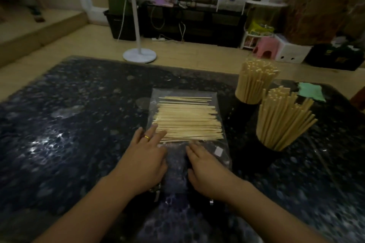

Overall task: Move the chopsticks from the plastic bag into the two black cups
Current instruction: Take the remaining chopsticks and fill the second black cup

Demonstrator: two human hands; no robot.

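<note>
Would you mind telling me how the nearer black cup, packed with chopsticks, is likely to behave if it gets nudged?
The nearer black cup probably tips easily: its chopsticks rise well above the rim and fan out to the right, so it looks top-heavy. It stands close to the farther cup, so a push that way could knock both. Spilled sticks would likely scatter across the dark table.

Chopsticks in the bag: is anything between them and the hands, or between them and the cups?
Yes, the clear bag: its film seems to cover the chopsticks. The left hand and right hand rest flat on it. The path to the two cups is clear, but both look packed.
</note>
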